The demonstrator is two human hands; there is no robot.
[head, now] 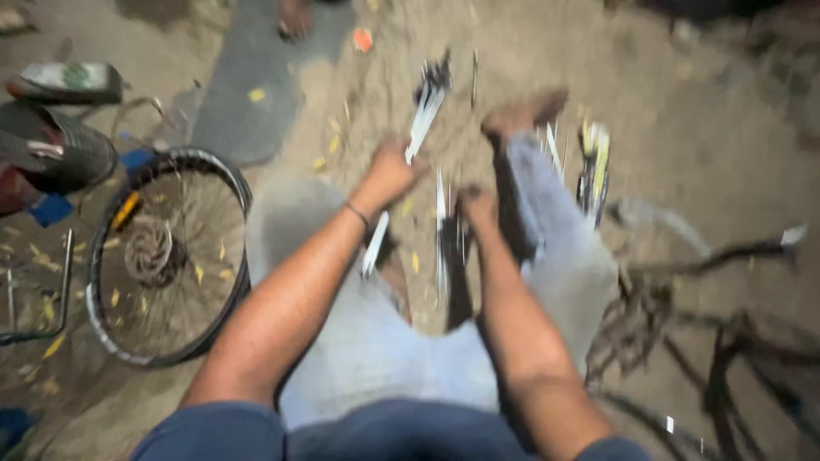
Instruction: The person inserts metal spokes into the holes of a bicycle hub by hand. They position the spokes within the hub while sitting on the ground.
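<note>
From the head camera we look down at our own lap, and the whole picture is smeared by motion. We sit on sandy ground (683,128) with our legs in pale grey trousers stretched forward, one bare foot (523,115) out ahead. Our left hand (391,173) is closed around a bundle of thin silvery spokes (424,111); the rods stick out above the fist toward the far ground and a shorter length shows below the wrist, which wears a dark band. Our right hand (478,207) sits just beside the left, a little lower, with the two hands held apart; it seems curled around a second bunch of spokes (442,239) that hangs down between our knees, though the blur keeps us from telling how firmly it grips. To our left a bicycle wheel (162,256) with a dark tyre lies flat on the ground, yellow leaves scattered over and around it. Beyond it, at the left edge, we see a ribbed dark object and a bent metal bar. To our right, near the outstretched leg, lies a yellow and black piece (594,166), and further right a tangle of dark bicycle frame tubes (726,341).
</note>
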